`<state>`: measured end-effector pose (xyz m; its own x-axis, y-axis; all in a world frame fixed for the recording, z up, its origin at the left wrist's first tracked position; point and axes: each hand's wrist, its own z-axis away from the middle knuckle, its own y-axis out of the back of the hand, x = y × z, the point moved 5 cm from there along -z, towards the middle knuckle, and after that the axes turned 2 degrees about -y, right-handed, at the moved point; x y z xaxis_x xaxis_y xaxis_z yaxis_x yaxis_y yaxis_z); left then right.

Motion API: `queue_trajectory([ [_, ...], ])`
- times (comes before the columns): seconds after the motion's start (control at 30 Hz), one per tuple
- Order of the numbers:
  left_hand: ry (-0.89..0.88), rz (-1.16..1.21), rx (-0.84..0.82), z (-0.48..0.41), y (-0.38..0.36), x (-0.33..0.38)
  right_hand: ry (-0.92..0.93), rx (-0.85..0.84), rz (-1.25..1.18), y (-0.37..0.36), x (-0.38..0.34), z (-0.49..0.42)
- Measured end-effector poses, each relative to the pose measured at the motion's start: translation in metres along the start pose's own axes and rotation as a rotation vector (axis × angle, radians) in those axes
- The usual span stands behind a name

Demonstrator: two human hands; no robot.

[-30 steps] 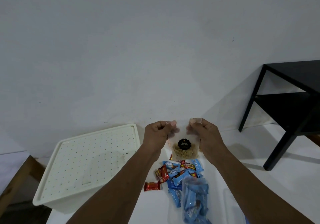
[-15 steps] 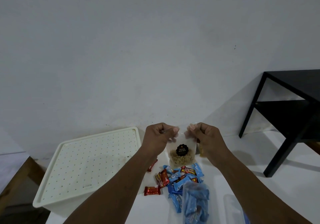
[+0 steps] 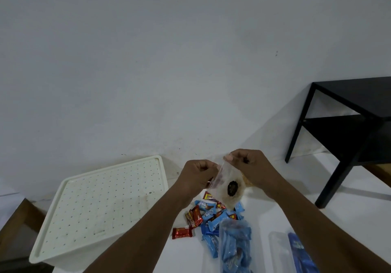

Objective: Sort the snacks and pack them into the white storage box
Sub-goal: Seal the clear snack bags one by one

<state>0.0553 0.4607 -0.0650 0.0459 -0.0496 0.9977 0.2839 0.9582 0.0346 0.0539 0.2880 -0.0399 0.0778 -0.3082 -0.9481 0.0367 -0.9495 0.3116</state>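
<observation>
At frame centre, a clear snack pouch [image 3: 229,185] is pinched shut-fisted by left hand [image 3: 198,176] and right hand [image 3: 250,167], above wrapped candies [image 3: 211,213]; lidded white storage box [image 3: 101,207] lower left, bags cut off below.

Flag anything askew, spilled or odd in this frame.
The white box has its lid on, so nothing can be packed yet. The clear pouch hangs tilted between the left hand and right hand. Loose red and blue candies lie scattered on the table, unsorted. No spill or damage shows.
</observation>
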Motion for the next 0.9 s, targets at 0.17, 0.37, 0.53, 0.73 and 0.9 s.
queue_trajectory([
  [0.17, -0.165, -0.262, 0.097, -0.004, -0.01, 0.004, -0.118, 0.057, -0.256, -0.01, 0.016, 0.005],
  [0.37, -0.187, -0.302, 0.14, -0.006, -0.004, 0.004, -0.088, -0.036, -0.335, -0.011, 0.02, -0.002],
  [0.53, -0.091, -0.267, 0.046, -0.006, -0.006, -0.007, -0.107, 0.136, -0.258, -0.006, 0.022, -0.012],
  [0.73, -0.174, -0.3, 0.073, -0.001, -0.001, -0.005, -0.114, 0.188, -0.236, -0.004, 0.029, -0.016],
  [0.9, -0.205, -0.342, 0.038, 0.006, -0.004, -0.019, -0.213, 0.359, -0.372, 0.004, 0.042, -0.018],
])
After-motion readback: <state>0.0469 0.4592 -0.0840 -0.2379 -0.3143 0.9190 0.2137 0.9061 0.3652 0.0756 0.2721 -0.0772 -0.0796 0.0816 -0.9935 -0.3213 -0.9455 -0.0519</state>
